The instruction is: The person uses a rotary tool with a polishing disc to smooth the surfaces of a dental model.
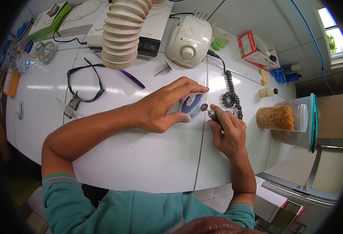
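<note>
White table [140, 156] is shown bearing a small blue-and-white piece [189, 106], pinned by the grasping left hand [161, 107], while a rotary tool [211, 114], gripped by the right hand [228, 132], is angled leftward, its tip touching the piece's right edge.

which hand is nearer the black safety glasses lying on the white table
Left. The left hand rests just right of the black safety glasses, pinning a small blue-white piece; the right hand holds a rotary handpiece farther right.

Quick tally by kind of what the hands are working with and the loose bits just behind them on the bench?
Small blue-and-white workpiece under left hand: 1
Dark corded rotary handpiece in right hand: 1
Thin metal burs: 2
Purple pen: 1
Black-framed glasses: 1
Total: 6
</note>
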`<state>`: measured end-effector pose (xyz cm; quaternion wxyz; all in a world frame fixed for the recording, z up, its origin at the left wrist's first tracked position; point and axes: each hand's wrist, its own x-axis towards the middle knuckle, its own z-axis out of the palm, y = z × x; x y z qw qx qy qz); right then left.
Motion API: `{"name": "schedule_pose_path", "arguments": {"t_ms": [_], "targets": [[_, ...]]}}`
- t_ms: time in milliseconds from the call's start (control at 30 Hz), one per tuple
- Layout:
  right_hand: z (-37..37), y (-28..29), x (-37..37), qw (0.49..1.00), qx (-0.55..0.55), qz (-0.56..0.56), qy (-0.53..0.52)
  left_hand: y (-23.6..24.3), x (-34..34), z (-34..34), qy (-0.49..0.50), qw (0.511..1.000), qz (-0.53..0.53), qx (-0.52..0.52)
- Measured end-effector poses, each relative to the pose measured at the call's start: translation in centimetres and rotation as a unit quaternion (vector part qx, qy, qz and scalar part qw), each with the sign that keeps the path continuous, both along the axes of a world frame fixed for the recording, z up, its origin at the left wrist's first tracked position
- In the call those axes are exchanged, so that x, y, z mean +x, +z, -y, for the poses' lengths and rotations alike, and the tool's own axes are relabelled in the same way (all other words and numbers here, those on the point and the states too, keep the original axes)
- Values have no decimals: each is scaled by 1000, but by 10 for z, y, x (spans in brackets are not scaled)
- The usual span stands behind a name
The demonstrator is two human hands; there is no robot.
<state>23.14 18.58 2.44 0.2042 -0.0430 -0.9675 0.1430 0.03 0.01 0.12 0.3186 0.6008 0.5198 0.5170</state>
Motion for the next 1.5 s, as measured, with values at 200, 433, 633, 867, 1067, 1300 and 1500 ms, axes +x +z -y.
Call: {"name": "schedule_pose_path", "arguments": {"t_ms": [200,433,633,867,1067,1300,1500], "targets": [[0,0,0,1000,-1,1,2,-1,0,0,3,1000,-2,1],[1,1,0,1000,3,1,7,-3,0,0,9,1000,-4,6],[1,0,1,1000,8,7,4,-5,-1,0,8,1000,-4,0],[2,1,1,1000,7,0,8,-3,0,0,15,1000,-6,-4],[2,1,1,1000,8,5,9,-6,1,-1,31,999,-14,15],[3,1,2,1000,9,3,13,-7,0,-1,30,999,-9,9],[2,2,3,1000,5,8,5,-2,0,-1,29,1000,-6,-1]]}}
